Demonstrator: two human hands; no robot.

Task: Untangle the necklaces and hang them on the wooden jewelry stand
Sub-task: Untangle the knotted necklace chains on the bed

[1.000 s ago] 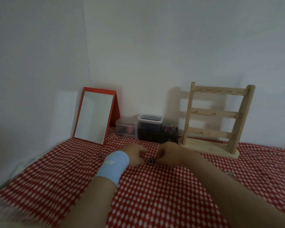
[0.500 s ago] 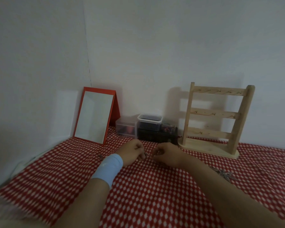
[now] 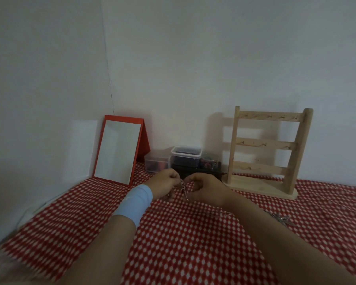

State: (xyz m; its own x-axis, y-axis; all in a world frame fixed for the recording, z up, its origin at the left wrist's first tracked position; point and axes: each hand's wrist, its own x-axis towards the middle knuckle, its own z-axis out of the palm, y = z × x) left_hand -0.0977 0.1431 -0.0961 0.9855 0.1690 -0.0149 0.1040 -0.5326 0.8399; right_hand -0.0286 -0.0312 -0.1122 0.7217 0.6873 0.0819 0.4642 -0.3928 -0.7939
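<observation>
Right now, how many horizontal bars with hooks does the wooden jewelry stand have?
3, all on the wooden jewelry stand: the top bar, the middle bar and the bottom bar. None seems hidden.

The cloth [image 3: 193, 243] has a red and white check pattern. The mirror [image 3: 119, 150] frame is red, the wristband [image 3: 135, 204] light blue, the stand [image 3: 265, 153] pale wood.

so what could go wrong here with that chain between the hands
1. The left hand and right hand both pinch the thin chain close together; pulling apart hard could tighten any knot or snap it.
2. A second tangle lies on the cloth close by the right forearm; a sweep of that arm could snag or drag it.
</observation>
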